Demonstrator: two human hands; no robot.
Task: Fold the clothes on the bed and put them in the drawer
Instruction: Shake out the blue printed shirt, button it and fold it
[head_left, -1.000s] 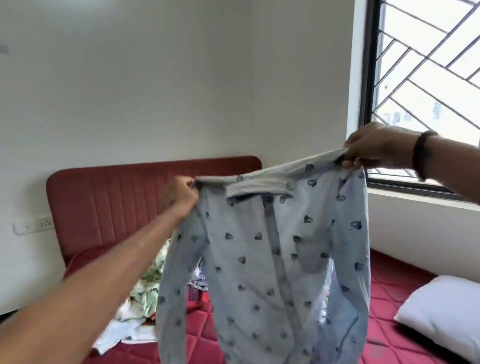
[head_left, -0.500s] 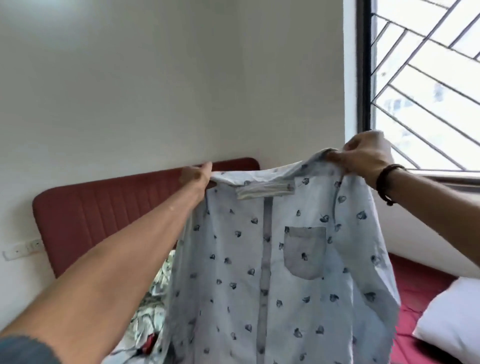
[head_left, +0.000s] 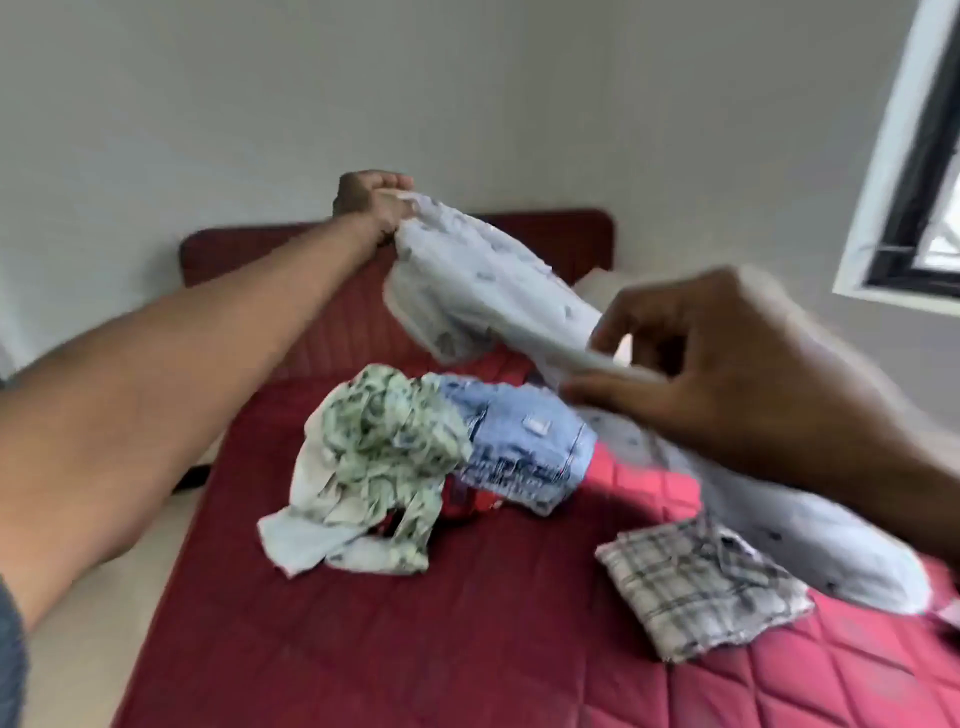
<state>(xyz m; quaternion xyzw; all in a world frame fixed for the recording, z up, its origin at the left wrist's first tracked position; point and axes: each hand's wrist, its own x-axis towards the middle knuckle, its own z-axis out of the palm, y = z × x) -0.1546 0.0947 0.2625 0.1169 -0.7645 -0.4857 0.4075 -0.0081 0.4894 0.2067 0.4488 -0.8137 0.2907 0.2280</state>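
Observation:
A pale blue patterned shirt (head_left: 483, 291) stretches in the air above the red bed (head_left: 467, 623). My left hand (head_left: 374, 200) grips one end of it, far out over the headboard. My right hand (head_left: 727, 384), blurred and close to the camera, pinches the shirt's other edge between thumb and fingers; the rest of the shirt trails down to the right onto the mattress. Below the shirt lies a loose pile: a green-and-white printed garment (head_left: 374, 457), blue denim (head_left: 524, 447) and something red under them. A folded grey plaid shirt (head_left: 696, 582) lies flat at the right.
The red padded headboard (head_left: 561, 234) stands against a white wall. A window (head_left: 930, 171) is at the upper right, and a white pillow (head_left: 592, 283) peeks out behind the shirt. Pale floor (head_left: 114, 597) runs along the bed's left side.
The shirt hung upright by its shoulders before; now it is swung down and stretched sideways over the bed. My view has tipped down, bringing the clothes pile into sight.

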